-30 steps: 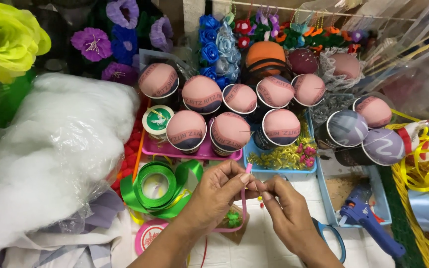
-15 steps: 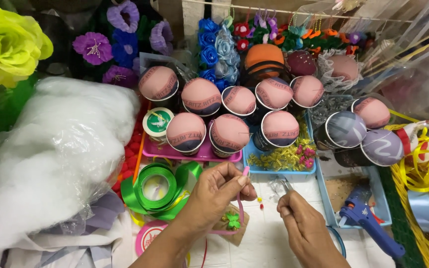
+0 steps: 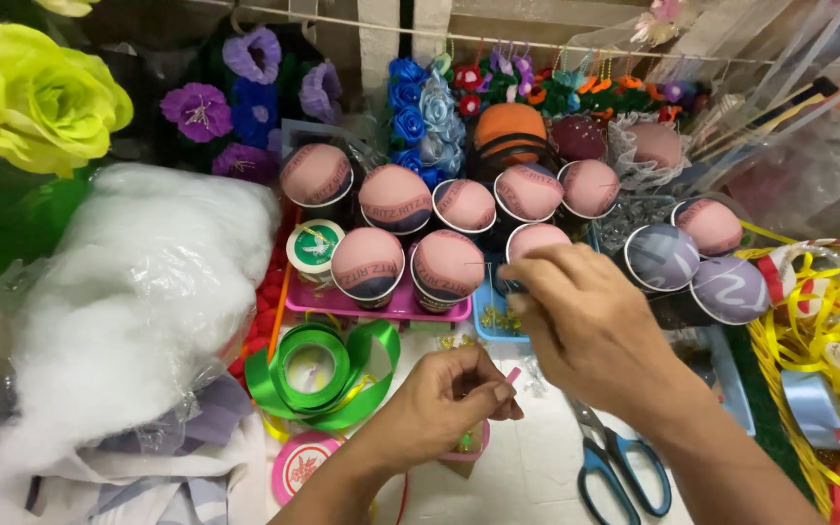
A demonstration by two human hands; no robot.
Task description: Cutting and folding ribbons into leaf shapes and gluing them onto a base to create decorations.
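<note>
Left hand (image 3: 449,394): pinched shut on a small pink piece (image 3: 512,374), at 6 o'clock of the table.
Pink piece: seems very light, thin and easy to drop; best held by fingertips at its lower end.
Right hand (image 3: 585,326): fingers closed together near the blue tray (image 3: 488,321), at 3 o'clock from the pink piece; what it holds I cannot tell.
Scissors (image 3: 614,462): lying at 5 o'clock.

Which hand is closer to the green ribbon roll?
The left hand. It sits just to the right of the green ribbon roll, pinching a small pink piece. The right hand is raised farther right, over the blue tray.
</note>
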